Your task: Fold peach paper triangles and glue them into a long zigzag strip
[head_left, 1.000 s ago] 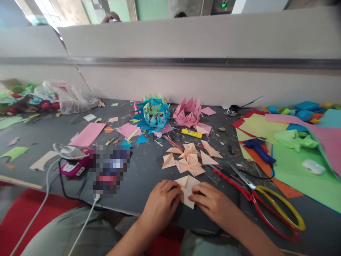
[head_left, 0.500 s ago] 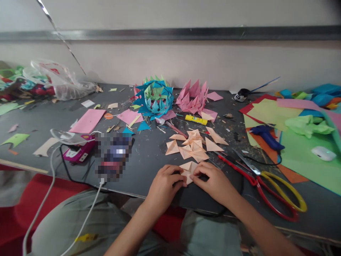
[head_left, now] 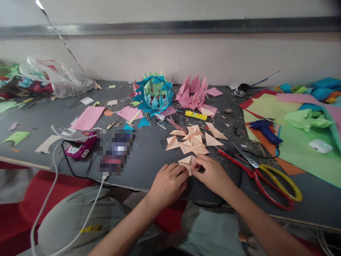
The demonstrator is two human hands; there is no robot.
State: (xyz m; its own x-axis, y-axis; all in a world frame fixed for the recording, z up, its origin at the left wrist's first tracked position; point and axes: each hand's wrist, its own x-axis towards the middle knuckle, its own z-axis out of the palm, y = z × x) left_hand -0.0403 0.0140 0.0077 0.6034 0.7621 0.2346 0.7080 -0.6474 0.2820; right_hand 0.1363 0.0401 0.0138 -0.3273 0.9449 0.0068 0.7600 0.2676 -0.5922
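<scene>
Between my two hands, near the table's front edge, lies a small peach paper piece (head_left: pixel 187 161) with folded flaps. My left hand (head_left: pixel 168 183) has its curled fingers on the paper's left and lower side. On the right side, my right hand (head_left: pixel 209 172) pinches the paper between thumb and forefinger. The lower part of the paper is partly hidden by my fingers. Just beyond sits a loose cluster of folded peach paper pieces (head_left: pixel 195 145). To the right of my right hand are red-handled scissors (head_left: pixel 257 177) and yellow-handled scissors (head_left: pixel 282 179), lying across each other.
Behind stand a blue paper ring (head_left: pixel 157 96), a pink paper crown (head_left: pixel 192 93) and a yellow glue stick (head_left: pixel 195 115). A blue glue gun (head_left: pixel 266 131) rests on coloured sheets (head_left: pixel 306 153) at right. A blurred phone (head_left: pixel 117 149), purple box (head_left: pixel 82 147) and white cable (head_left: pixel 90 209) are at left.
The view has tilted slightly. My left fingers have curled in closer over the paper's lower edge, and my right hand still pinches its right side.
</scene>
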